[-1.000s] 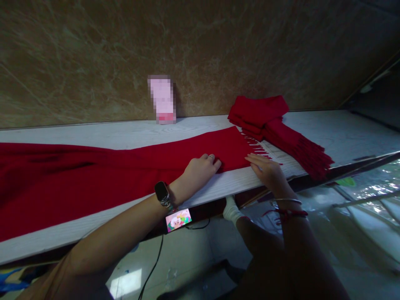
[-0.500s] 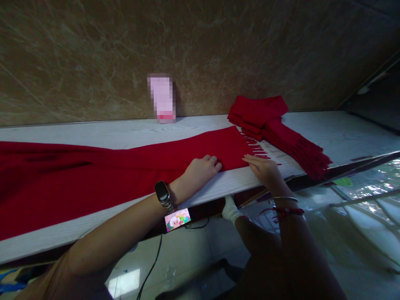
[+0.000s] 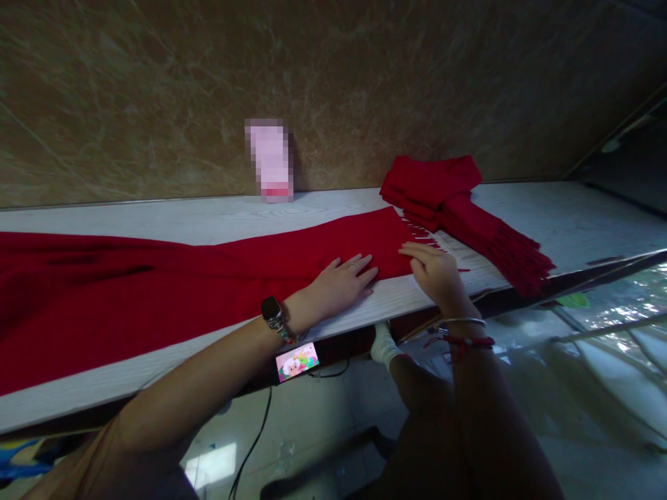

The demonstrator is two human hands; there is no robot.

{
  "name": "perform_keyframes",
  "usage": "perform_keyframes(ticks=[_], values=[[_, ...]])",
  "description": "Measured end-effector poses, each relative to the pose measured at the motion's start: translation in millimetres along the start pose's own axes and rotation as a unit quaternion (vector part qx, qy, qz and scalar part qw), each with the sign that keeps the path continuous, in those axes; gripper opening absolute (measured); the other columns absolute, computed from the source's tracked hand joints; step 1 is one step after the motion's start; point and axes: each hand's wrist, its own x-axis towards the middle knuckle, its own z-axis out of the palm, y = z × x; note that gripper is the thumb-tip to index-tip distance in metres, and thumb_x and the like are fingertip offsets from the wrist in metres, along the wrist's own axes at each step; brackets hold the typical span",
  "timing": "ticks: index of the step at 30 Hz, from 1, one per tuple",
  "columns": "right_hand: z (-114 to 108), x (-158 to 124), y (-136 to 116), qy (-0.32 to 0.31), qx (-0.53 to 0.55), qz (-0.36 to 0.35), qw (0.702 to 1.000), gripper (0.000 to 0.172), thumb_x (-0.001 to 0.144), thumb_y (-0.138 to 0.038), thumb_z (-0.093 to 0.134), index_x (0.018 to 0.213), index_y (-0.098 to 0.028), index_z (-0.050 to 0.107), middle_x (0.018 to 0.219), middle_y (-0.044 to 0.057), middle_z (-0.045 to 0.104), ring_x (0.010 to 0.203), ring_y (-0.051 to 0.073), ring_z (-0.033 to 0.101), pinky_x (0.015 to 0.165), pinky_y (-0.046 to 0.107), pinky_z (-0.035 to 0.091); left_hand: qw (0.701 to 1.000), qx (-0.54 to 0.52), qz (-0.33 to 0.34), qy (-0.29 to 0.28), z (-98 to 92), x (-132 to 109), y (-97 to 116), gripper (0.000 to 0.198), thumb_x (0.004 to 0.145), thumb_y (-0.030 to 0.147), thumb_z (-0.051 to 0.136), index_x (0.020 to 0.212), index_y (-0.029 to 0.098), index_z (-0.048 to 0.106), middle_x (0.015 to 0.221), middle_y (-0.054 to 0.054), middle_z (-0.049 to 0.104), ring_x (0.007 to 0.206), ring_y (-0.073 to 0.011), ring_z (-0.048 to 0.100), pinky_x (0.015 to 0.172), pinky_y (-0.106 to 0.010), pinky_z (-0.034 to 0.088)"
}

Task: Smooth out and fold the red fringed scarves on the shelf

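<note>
A long red scarf (image 3: 171, 298) lies spread along the white wood-grain counter (image 3: 333, 198), with its fringed end to the right. My left hand (image 3: 338, 283) rests flat on the cloth near its front edge, fingers spread, a ring on one finger. My right hand (image 3: 436, 274) is at the fringed end, its fingers stretched to the left and touching the scarf's corner; it covers part of the fringe. Behind that end, a second red scarf (image 3: 430, 184) lies folded in a stack, its fringe hanging toward the counter's front edge.
A pixelated pink item (image 3: 274, 163) leans against the brown marbled wall (image 3: 333, 83). Below the counter edge, a phone (image 3: 297, 362) shows a cartoon picture. A black cable (image 3: 253, 444) runs down over the tiled floor. A foot in a white sock (image 3: 384, 345) is under the counter.
My left hand has spread its fingers and shifted slightly right on the scarf. My right hand has moved a little up and left along the fringed end.
</note>
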Motion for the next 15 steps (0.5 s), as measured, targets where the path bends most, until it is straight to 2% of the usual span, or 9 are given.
perform_keyframes(ticks=[4, 7, 9, 10, 13, 15], values=[[12.0, 2.8, -8.1, -0.047, 0.003, 0.035, 0.998, 0.039, 0.085, -0.016, 0.039, 0.112, -0.016, 0.067, 0.118, 0.01, 0.066, 0.115, 0.024, 0.058, 0.101, 0.045, 0.045, 0.997, -0.043, 0.013, -0.058, -7.6, -0.8, -6.4, 0.05, 0.097, 0.04, 0.033, 0.143, 0.02, 0.033, 0.153, -0.013, 0.025, 0.139, -0.0258, 0.025, 0.106, -0.046, 0.034], [18.2, -3.0, -4.1, -0.09, -0.005, 0.046, 0.995, 0.039, 0.087, -0.022, 0.04, 0.117, -0.018, 0.064, 0.123, 0.011, 0.063, 0.118, 0.026, 0.056, 0.102, 0.047, 0.043, 0.994, -0.072, 0.071, -0.047, -15.7, -1.1, -19.7, 0.044, 0.098, 0.037, 0.032, 0.135, 0.019, 0.045, 0.145, -0.012, 0.041, 0.132, -0.0196, 0.04, 0.103, -0.035, 0.037], [17.9, -6.3, 0.5, -0.095, -0.01, 0.049, 0.994, 0.039, 0.087, -0.024, 0.041, 0.118, -0.018, 0.064, 0.123, 0.011, 0.063, 0.117, 0.026, 0.056, 0.102, 0.047, 0.043, 0.993, -0.084, 0.084, -0.002, -18.0, 0.0, -30.6, 0.04, 0.099, 0.032, 0.03, 0.128, 0.017, 0.052, 0.133, -0.009, 0.056, 0.12, -0.0153, 0.052, 0.099, -0.028, 0.04], [16.5, -6.5, 2.2, -0.093, -0.013, 0.049, 0.994, 0.038, 0.087, -0.025, 0.042, 0.117, -0.019, 0.064, 0.122, 0.011, 0.064, 0.116, 0.026, 0.057, 0.102, 0.047, 0.043, 0.994, -0.08, 0.069, 0.028, -17.9, 1.0, -36.0, 0.039, 0.099, 0.031, 0.03, 0.126, 0.016, 0.054, 0.127, -0.009, 0.06, 0.115, -0.0149, 0.056, 0.095, -0.028, 0.042], [10.9, 3.0, 1.9, -0.073, -0.021, 0.047, 0.996, 0.036, 0.087, -0.026, 0.043, 0.115, -0.019, 0.066, 0.122, 0.011, 0.064, 0.115, 0.027, 0.058, 0.102, 0.048, 0.043, 0.991, -0.034, -0.025, 0.124, -14.6, 5.6, -49.9, 0.036, 0.097, 0.025, 0.032, 0.123, 0.014, 0.056, 0.117, -0.011, 0.065, 0.104, -0.0175, 0.061, 0.087, -0.031, 0.047], [9.5, 19.0, -4.1, -0.054, -0.02, 0.042, 0.997, 0.036, 0.087, -0.027, 0.043, 0.115, -0.019, 0.065, 0.124, 0.011, 0.062, 0.116, 0.027, 0.056, 0.103, 0.049, 0.042, 0.983, -0.007, -0.069, 0.17, -11.8, 9.2, -56.2, 0.035, 0.096, 0.019, 0.033, 0.122, 0.014, 0.056, 0.115, -0.012, 0.066, 0.101, -0.0183, 0.062, 0.086, -0.032, 0.048]])
